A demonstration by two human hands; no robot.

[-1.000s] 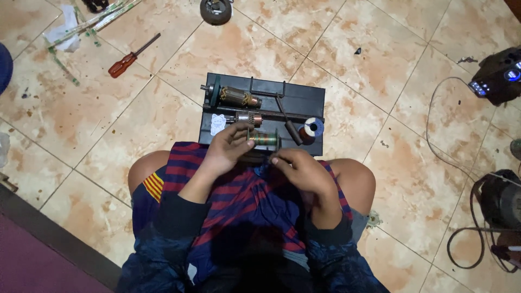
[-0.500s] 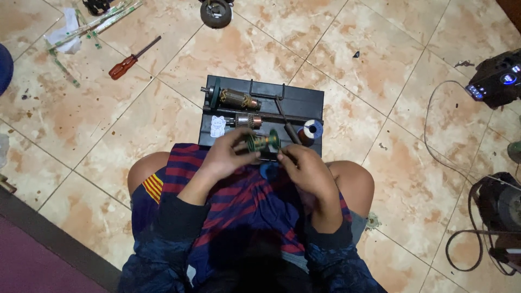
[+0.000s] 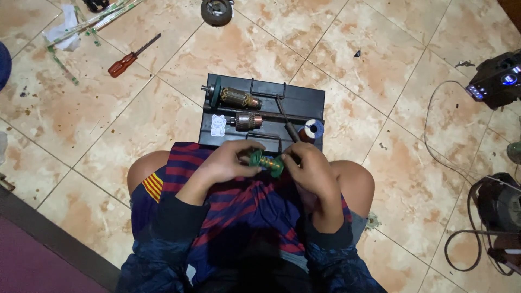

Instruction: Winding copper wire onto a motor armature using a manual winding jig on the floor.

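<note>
Both hands [image 3: 271, 163] grip armature [image 3: 266, 161] (tiled floor [image 3: 412, 179]).

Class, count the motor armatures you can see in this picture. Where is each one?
3: a copper-wound armature with green fan and a shorter one on the black tray; a green-ended one in both hands.

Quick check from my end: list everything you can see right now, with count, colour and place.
motor armature: 1, green and copper, held between both hands
armatures: 2, copper and grey, on the case
case: 1, black, on the floor ahead of the knees
solder spool: 1, blue and white, case's right end
screwdriver: 1, red handle, floor upper left
device: 1, black, right edge
left hand: on the armature
right hand: on the armature
</note>
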